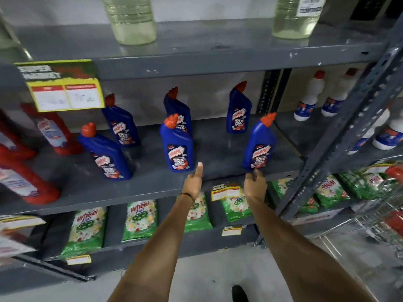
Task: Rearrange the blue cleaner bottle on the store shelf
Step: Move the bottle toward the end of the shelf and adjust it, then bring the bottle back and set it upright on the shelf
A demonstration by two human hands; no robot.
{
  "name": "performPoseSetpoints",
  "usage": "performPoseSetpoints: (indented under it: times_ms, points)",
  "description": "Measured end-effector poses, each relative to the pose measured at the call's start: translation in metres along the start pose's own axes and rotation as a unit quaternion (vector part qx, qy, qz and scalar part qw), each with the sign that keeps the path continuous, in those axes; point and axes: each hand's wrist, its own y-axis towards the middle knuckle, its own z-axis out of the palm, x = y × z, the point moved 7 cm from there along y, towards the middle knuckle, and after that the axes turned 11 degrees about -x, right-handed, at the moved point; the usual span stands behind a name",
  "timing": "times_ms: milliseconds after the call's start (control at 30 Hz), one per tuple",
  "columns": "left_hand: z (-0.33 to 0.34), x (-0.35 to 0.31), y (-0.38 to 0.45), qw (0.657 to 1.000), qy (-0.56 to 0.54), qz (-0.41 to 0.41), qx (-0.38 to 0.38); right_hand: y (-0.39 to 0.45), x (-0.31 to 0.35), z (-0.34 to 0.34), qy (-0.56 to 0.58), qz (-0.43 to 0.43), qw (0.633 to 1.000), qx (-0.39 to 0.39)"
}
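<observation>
Several blue cleaner bottles with orange-red caps stand on the grey middle shelf (218, 149). The front right bottle (259, 144) stands at the shelf's front edge. My right hand (255, 182) is just below it, fingertips at its base, not wrapped around it. The front centre bottle (177, 147) stands upright, with another blue bottle (177, 107) behind it. My left hand (194, 179) is at the shelf edge just right of that bottle's base, one finger stretched up, holding nothing. More blue bottles stand at the left (104, 153) and back right (238, 110).
Red bottles (52, 131) fill the shelf's left end. White bottles (309, 99) stand in the bay to the right, past a slanted metal upright (349, 131). Green detergent bags (139, 219) lie on the lower shelf. A wire cart (370, 227) stands at the right. A yellow price sign (63, 86) hangs upper left.
</observation>
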Motion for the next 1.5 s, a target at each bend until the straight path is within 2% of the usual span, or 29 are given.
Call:
performPoseSetpoints:
  times_ms: [67,167,300,500,667,767,867,967,1067,1500]
  points:
    - [-0.036,0.004,0.005,0.999,0.022,0.006,-0.03,-0.023,0.001,0.016,0.005,0.017,1.0,0.001]
    - [-0.08,0.007,0.015,0.998,-0.015,-0.008,-0.063,-0.054,0.011,0.049,0.03,0.028,0.996,0.073]
    - [-0.106,0.005,0.027,1.0,0.002,0.004,-0.031,-0.081,0.03,0.092,0.023,0.04,0.984,0.17]
    - [-0.107,-0.003,0.039,0.999,-0.029,-0.016,0.0,-0.089,0.045,0.138,-0.011,0.055,0.966,0.25]
    - [-0.091,-0.01,0.042,0.997,-0.077,-0.002,0.029,-0.092,0.044,0.136,-0.003,0.054,0.955,0.291]
    - [-0.088,-0.009,0.043,0.992,-0.123,-0.013,0.025,-0.091,0.043,0.142,-0.004,0.062,0.95,0.307]
    - [-0.086,-0.008,0.048,0.993,-0.115,-0.017,0.03,-0.089,0.04,0.156,0.017,0.071,0.941,0.331]
    - [-0.086,-0.006,0.047,0.995,-0.096,-0.019,0.022,-0.09,0.039,0.156,-0.021,0.06,0.942,0.329]
    - [-0.088,-0.004,0.049,0.992,-0.122,-0.023,0.008,-0.086,0.04,0.157,-0.06,0.054,0.943,0.323]
    - [-0.09,-0.005,0.019,0.99,-0.132,-0.04,0.014,-0.089,0.037,0.138,-0.014,0.009,0.947,0.322]
